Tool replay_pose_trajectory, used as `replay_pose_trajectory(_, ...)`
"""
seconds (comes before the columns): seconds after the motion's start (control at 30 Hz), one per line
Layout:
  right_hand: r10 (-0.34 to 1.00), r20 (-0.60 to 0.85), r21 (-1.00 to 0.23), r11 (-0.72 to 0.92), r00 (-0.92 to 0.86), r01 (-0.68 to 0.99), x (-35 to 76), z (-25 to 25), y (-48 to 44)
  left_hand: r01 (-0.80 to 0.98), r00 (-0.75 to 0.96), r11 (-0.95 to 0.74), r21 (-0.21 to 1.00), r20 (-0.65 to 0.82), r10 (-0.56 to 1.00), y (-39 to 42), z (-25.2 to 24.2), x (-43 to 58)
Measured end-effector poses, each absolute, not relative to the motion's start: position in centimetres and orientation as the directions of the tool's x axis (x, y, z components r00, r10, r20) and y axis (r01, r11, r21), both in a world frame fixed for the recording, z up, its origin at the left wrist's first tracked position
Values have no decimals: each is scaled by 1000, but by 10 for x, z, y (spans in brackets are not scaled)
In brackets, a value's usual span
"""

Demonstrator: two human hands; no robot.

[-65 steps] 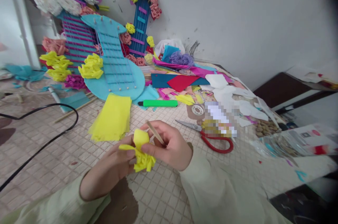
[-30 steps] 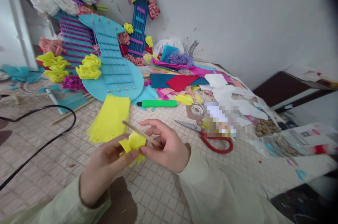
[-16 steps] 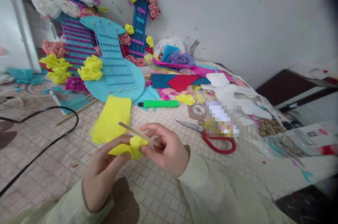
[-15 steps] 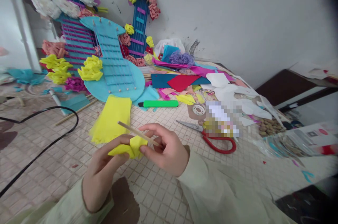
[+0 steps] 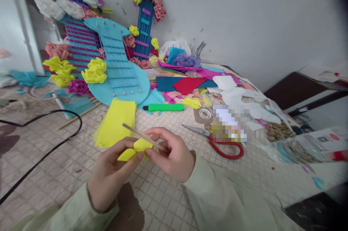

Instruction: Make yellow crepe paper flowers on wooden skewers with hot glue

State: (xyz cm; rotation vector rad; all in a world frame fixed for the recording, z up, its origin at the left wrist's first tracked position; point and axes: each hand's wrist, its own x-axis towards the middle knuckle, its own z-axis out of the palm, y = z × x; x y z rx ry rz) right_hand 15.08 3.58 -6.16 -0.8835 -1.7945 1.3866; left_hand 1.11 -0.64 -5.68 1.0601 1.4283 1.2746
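Between my hands is a piece of yellow crepe paper point(image 5: 143, 145), folded and bunched. My left hand point(image 5: 114, 173) pinches its left part between thumb and fingers. In my right hand point(image 5: 172, 156) is a thin wooden stick point(image 5: 136, 131), slanting up to the left across the paper's top; its thumb also presses the paper's right edge. Just beyond my hands lies a stack of yellow crepe paper sheets point(image 5: 116, 118). To the right of my right hand rest red-handled scissors point(image 5: 225, 149), their blades pointing left. A green marker-like tool point(image 5: 165, 107) lies farther back.
A light-blue guitar-shaped board point(image 5: 119, 71) with strings and paper flowers leans at the back left, beside other decorated boards. A black cable point(image 5: 54, 147) curves across the left side. Purple yarn point(image 5: 187, 60), paper scraps and a bag of brown pebble-like pieces point(image 5: 278, 131) lie rightward.
My left hand has shifted slightly right, closer to my right hand, and its thumb now presses nearer the middle of the yellow paper. The stick stays in my right hand.
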Motion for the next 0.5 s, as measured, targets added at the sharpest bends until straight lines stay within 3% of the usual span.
replay_pose_trajectory(0.1,840,92,-981,169,-535,97,151,-61,37,72,-260,46,996,-26,965,-6,-58,9)
replay_pose_trajectory(0.27,836,153,-938,292,-528,189,156,-58,39,89,-289,189,978,-156,945,-7,-62,4)
replay_pose_trajectory(0.5,765,300,-687,588,-570,427,169,-46,46,173,-347,151,973,-83,934,-1,-66,-3)
